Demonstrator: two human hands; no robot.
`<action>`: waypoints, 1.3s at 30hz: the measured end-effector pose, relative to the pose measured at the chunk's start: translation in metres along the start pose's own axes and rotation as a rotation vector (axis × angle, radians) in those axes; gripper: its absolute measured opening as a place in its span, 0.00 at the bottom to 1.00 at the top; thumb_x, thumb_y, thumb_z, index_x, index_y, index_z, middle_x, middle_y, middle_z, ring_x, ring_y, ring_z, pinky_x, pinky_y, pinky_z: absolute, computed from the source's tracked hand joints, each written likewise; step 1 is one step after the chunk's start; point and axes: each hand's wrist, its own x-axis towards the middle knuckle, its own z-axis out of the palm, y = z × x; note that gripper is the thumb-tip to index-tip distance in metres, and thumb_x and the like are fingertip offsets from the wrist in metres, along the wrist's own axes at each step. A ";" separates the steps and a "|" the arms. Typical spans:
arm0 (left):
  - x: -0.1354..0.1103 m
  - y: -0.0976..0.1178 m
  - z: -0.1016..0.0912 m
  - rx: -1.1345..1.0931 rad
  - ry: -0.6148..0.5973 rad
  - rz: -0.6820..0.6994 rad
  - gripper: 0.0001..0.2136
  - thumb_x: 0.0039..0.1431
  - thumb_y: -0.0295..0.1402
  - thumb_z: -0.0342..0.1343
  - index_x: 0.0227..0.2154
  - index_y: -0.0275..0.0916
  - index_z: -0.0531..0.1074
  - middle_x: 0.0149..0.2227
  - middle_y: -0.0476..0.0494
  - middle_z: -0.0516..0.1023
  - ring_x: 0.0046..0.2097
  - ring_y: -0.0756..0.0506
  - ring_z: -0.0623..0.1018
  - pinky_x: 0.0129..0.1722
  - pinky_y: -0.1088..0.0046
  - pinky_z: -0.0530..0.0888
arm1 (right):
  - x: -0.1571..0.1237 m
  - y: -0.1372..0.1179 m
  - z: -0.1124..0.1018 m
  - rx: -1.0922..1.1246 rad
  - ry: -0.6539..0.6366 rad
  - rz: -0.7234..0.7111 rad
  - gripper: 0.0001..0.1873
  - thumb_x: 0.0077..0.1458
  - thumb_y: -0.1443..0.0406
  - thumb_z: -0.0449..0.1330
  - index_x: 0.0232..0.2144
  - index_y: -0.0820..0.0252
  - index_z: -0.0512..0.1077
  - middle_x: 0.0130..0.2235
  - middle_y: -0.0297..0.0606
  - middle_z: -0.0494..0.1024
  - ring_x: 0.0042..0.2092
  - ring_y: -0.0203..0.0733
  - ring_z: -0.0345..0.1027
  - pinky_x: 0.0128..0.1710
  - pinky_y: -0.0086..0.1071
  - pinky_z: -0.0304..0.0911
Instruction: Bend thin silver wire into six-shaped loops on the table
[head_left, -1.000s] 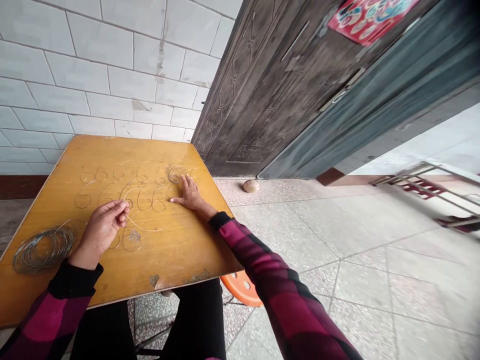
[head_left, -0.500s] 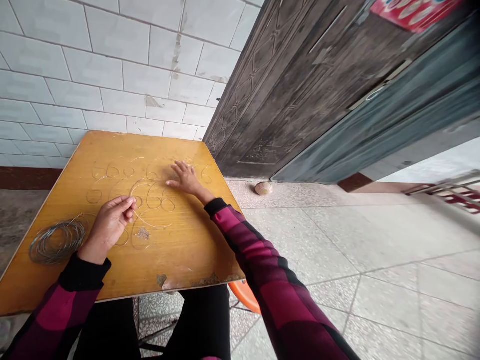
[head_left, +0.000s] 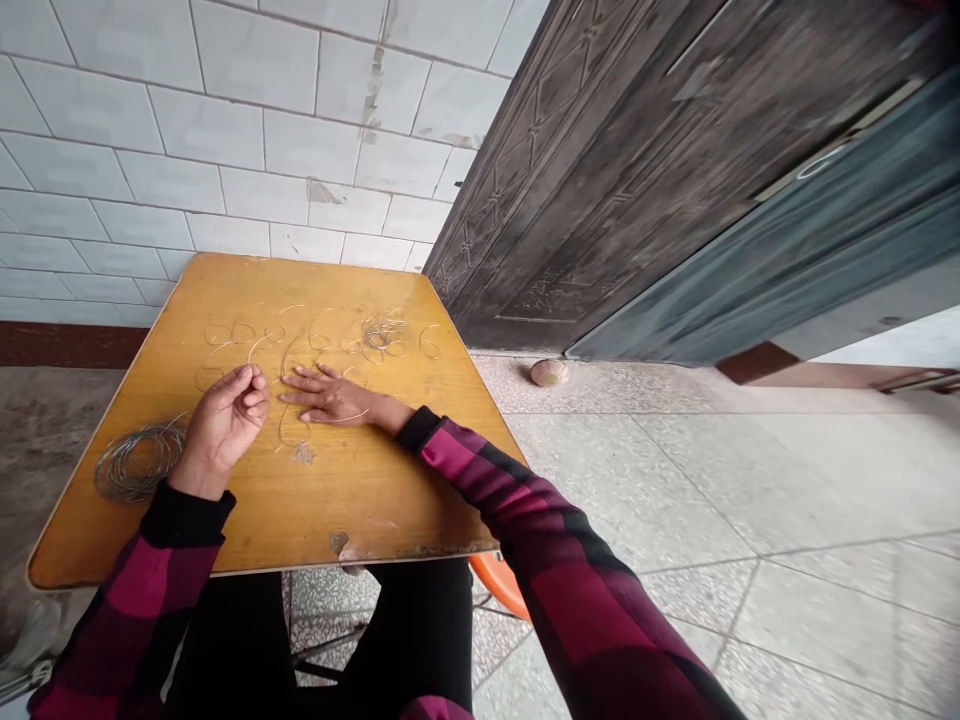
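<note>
My left hand [head_left: 226, 428], over the left half of the table, has its thumb and fingers pinched on a thin curved piece of wire [head_left: 259, 346]. Spread nearly flat, my right hand [head_left: 334, 398] rests on the tabletop just right of it, fingers pointing left, among loose bent wires that it partly covers. A coil of grey wire [head_left: 106, 468] lies beside my left wrist. Several wires bent into loops stretch across the table in rows, one bent wire [head_left: 429, 342] at the far right. Behind my right hand sits a tangled heap of wire [head_left: 382, 332].
The yellow wooden table [head_left: 405, 500] has a chipped front edge and stands against a white tiled wall [head_left: 217, 130]. To the right are a dark carved door [head_left: 555, 200] and a round object [head_left: 549, 373] on the floor. An orange stool [head_left: 501, 585] shows under the table.
My right hand has moved left and nearer, from the far right of the table to beside my left hand, uncovering the wire heap. My left hand keeps its pinch. The view has shifted slightly.
</note>
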 end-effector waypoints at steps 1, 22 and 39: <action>0.000 0.001 0.000 -0.001 -0.003 0.000 0.04 0.51 0.23 0.60 0.24 0.33 0.71 0.24 0.51 0.69 0.21 0.60 0.65 0.18 0.89 0.64 | 0.003 0.012 -0.004 0.004 -0.001 0.030 0.27 0.64 0.55 0.49 0.63 0.48 0.53 0.68 0.37 0.46 0.69 0.51 0.33 0.64 0.56 0.30; 0.001 -0.009 -0.001 -0.004 -0.041 -0.035 0.05 0.51 0.23 0.61 0.24 0.34 0.71 0.24 0.51 0.69 0.20 0.60 0.65 0.18 0.89 0.63 | 0.033 0.018 -0.019 -0.121 0.033 -0.012 0.23 0.65 0.60 0.47 0.62 0.48 0.57 0.66 0.37 0.55 0.68 0.48 0.42 0.64 0.57 0.31; 0.005 -0.020 -0.003 0.076 -0.109 -0.037 0.04 0.49 0.24 0.63 0.26 0.32 0.72 0.24 0.50 0.71 0.21 0.59 0.67 0.18 0.88 0.65 | -0.063 -0.071 -0.007 1.192 0.415 0.069 0.20 0.50 0.61 0.66 0.48 0.51 0.74 0.41 0.36 0.80 0.41 0.37 0.76 0.43 0.35 0.72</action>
